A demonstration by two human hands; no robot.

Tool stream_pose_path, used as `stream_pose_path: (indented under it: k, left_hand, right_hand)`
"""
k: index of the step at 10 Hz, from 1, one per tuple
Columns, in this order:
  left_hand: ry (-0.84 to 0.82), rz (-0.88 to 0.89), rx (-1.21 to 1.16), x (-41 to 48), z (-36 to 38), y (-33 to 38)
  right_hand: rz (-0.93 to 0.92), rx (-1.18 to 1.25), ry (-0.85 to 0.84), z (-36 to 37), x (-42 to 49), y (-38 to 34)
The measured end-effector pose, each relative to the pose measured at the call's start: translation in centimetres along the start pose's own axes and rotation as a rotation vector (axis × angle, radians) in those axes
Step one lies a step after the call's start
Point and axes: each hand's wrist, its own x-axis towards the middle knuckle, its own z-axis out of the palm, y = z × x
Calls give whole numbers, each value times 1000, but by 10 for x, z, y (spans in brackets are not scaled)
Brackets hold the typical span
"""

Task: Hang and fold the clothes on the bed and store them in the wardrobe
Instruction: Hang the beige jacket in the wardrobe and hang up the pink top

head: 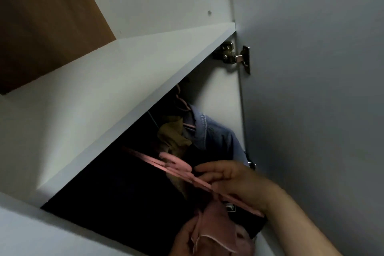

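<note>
Head view, looking up into an open wardrobe (218,93). White shelf (124,81) slanting across the middle, with a brown back panel (41,27) above it at the upper left. Grey door (311,110) swung open on the right, joined to the wardrobe's right side wall by a metal hinge (228,54) just under the shelf's right end.

Below the shelf's front edge, a dark hanging space. Near its right side wall, a blue denim shirt (216,133) on a pink hanger of its own, touching an olive garment (172,133) just to its left.

Lower right, right hand (234,183) reaching into that space, fingers (207,169) curled over the bar of a pink hanger (153,161) and grasping it. Hanger tilted, its long arm stretching left into the dark past the fingertips, its hook rising just beyond them, the other arm running back under the palm toward the wrist. Dark garment (245,224) hanging from that hanger, directly beneath the right wrist.

At the bottom edge, left hand (180,241) up against a pink garment (214,228), the bunched cloth lying over it and hiding the fingers; cannot tell whether clenched or released. Pink garment just below the hanger bar, touching the dark garment.
</note>
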Motion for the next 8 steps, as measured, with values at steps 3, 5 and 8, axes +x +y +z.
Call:
stream_pose_path:
  k: [3, 5, 8]
  left_hand:
    - [-18, 43, -79, -60, 10, 22]
    - [-372, 64, -514, -103, -8, 48]
    - [-743, 303, -534, -173, -77, 41]
  right_hand:
    - [-51, -294, 457, 67, -91, 21]
    - [-271, -296, 751, 134, -144, 6]
    - [-364, -379, 938, 259, -222, 4]
